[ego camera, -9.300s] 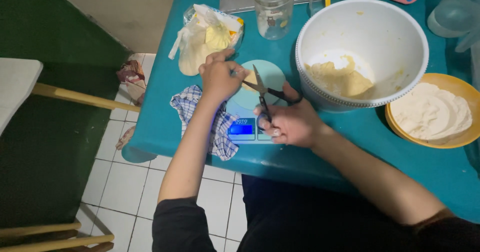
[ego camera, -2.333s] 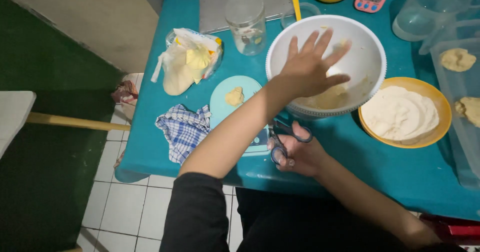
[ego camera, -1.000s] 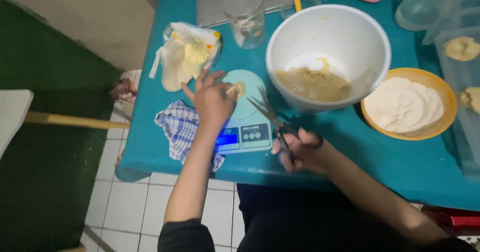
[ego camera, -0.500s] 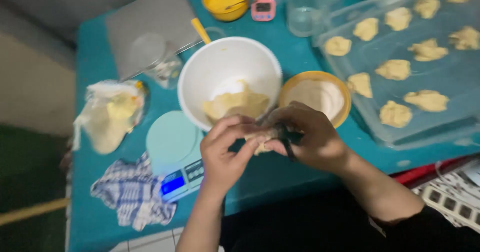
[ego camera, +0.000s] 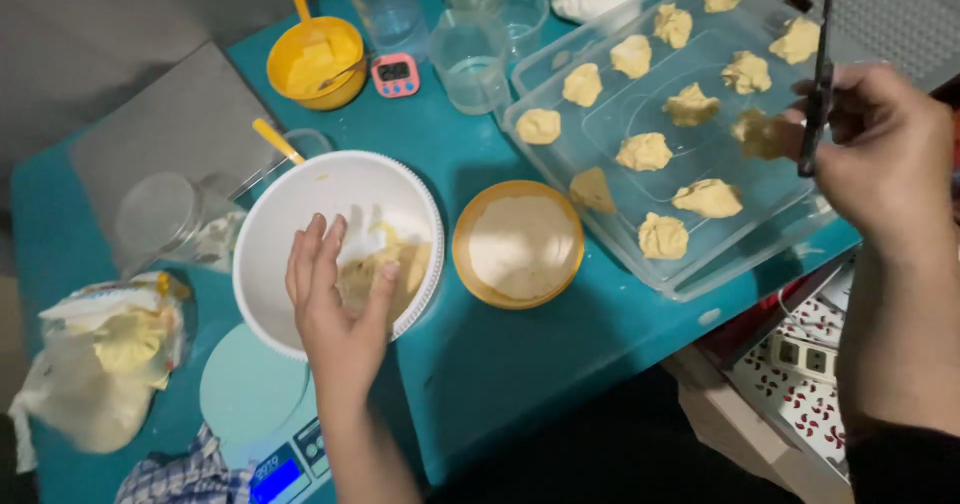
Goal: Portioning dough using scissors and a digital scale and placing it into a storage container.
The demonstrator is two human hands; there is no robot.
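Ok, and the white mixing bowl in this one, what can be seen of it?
The white bowl is round and deep, plastic by its look, with a finely ribbed rim. It stands upright on the teal table, beside an orange dish of flour. A lump of pale yellow dough lies inside. The left hand reaches over the near rim, fingers spread above the dough.

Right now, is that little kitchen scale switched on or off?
On. The scale at the table's near edge shows a lit blue display, just below the left hand.

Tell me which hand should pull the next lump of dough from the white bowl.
Probably the left hand: it is open over the dough in the bowl. The right hand is over the tray, holding scissors.
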